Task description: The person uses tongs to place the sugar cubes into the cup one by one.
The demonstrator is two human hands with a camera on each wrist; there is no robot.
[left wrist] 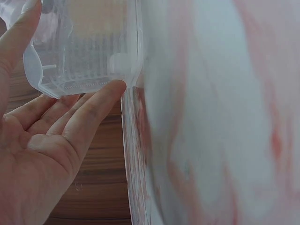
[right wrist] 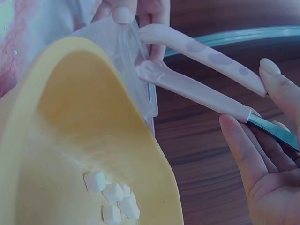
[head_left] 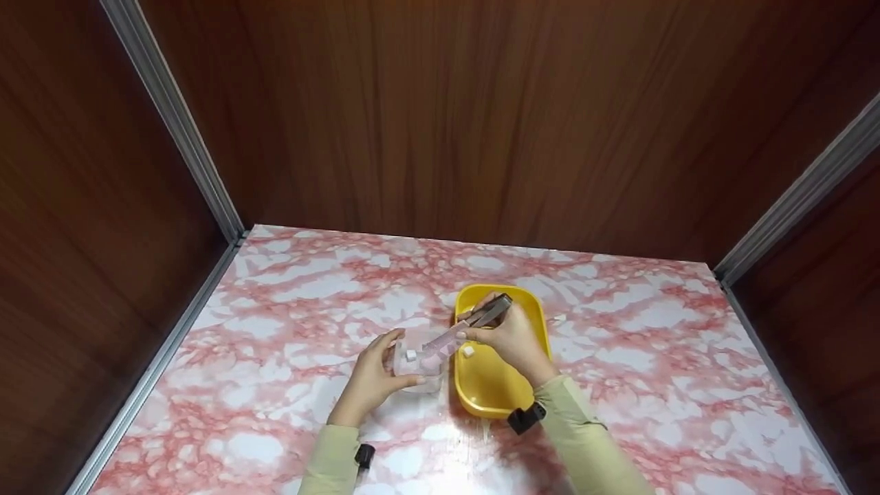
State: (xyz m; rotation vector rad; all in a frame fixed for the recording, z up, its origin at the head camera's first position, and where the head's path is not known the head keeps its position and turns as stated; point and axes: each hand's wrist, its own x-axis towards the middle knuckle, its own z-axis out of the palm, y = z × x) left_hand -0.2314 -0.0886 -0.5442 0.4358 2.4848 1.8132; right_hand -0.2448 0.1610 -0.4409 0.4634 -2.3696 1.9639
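Observation:
Thumb and fingers of my left hand (head_left: 371, 383) hold a clear plastic container (head_left: 427, 386) by its sides, left of a yellow basin (head_left: 485, 405). A white cube (head_left: 411, 355) lies in the container. My right hand (head_left: 517, 344), above the basin, pinches tongs (right wrist: 201, 93) with pale pink arms and a metal handle end. Their tips are spread and reach into the container; whether they touch anything there I cannot tell. In the right wrist view, several white cubes (right wrist: 95, 181) lie on the basin's floor.
The table (head_left: 275, 385) has a red-and-white marbled top. Dark wood-look panels (head_left: 440, 124) rise at the back and both sides, with metal rails (head_left: 179, 130) at the corners. A small white scrap (head_left: 559, 317) lies right of the basin.

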